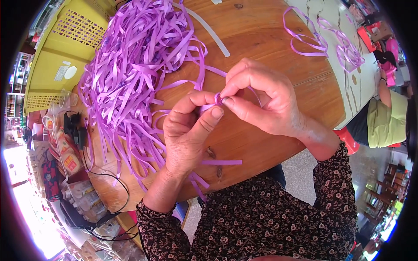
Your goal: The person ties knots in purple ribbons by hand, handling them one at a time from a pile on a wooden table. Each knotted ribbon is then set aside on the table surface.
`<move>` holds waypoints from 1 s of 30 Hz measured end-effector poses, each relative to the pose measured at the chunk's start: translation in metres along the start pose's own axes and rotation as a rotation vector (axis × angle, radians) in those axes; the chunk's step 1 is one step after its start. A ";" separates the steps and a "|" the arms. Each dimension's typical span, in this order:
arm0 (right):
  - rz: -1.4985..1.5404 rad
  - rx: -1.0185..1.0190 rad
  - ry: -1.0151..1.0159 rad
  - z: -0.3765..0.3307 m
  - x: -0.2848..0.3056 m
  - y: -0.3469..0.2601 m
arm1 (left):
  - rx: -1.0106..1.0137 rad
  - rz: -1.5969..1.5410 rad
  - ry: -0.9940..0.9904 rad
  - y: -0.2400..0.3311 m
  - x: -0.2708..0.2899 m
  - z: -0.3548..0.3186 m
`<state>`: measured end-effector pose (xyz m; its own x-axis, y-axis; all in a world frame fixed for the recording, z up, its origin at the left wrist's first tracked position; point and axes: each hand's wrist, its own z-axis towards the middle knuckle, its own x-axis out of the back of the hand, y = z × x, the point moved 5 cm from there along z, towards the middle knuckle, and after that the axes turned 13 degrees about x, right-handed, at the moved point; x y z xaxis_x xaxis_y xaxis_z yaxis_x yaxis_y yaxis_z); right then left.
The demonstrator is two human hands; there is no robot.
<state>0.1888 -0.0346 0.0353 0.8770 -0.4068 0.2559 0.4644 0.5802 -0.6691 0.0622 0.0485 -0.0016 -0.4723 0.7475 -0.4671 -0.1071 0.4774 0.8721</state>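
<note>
Between my two hands, over the wooden table, a purple ribbon (207, 107) is pinched. My left hand (188, 126) grips it between thumb and forefinger. Close against it, my right hand (264, 98) pinches a small loop or knot of the same ribbon; the fingertips partly hide its shape. Ribbon runs from the hands back toward a large heap of purple ribbons (130, 74) at the left. One loose ribbon end (223, 162) lies flat on the table in front of my left wrist.
The wooden table (261, 152) has a white marbled surface (355, 93) beside it, with loose ribbon loops (348, 54) on top. A yellow basket (65, 48) stands behind the heap. A translucent strip (207, 28) lies beyond. Black cables (126, 191) hang at the left edge. Someone in yellow-green (387, 117) is at right.
</note>
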 end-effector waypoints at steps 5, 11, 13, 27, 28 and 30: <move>0.106 -0.132 0.004 -0.002 0.003 0.004 | -0.017 0.115 0.116 0.001 0.003 -0.002; 0.075 -0.127 -0.047 0.001 0.007 0.004 | -0.011 0.159 0.173 0.004 0.001 -0.003; 0.067 -0.123 -0.036 0.001 0.010 0.003 | 0.009 0.171 0.181 0.003 0.001 -0.004; -0.319 0.220 -0.178 0.010 0.005 -0.016 | 0.053 0.138 0.057 0.003 0.001 -0.007; -0.321 0.259 -0.178 0.009 0.004 -0.015 | 0.055 0.138 0.053 0.003 -0.002 -0.006; -0.292 0.289 -0.205 0.007 0.004 -0.011 | 0.020 0.191 0.085 0.006 -0.006 -0.006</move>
<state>0.1881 -0.0375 0.0485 0.6969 -0.4513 0.5573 0.6856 0.6471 -0.3333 0.0591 0.0446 0.0072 -0.5547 0.7840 -0.2787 0.0089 0.3405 0.9402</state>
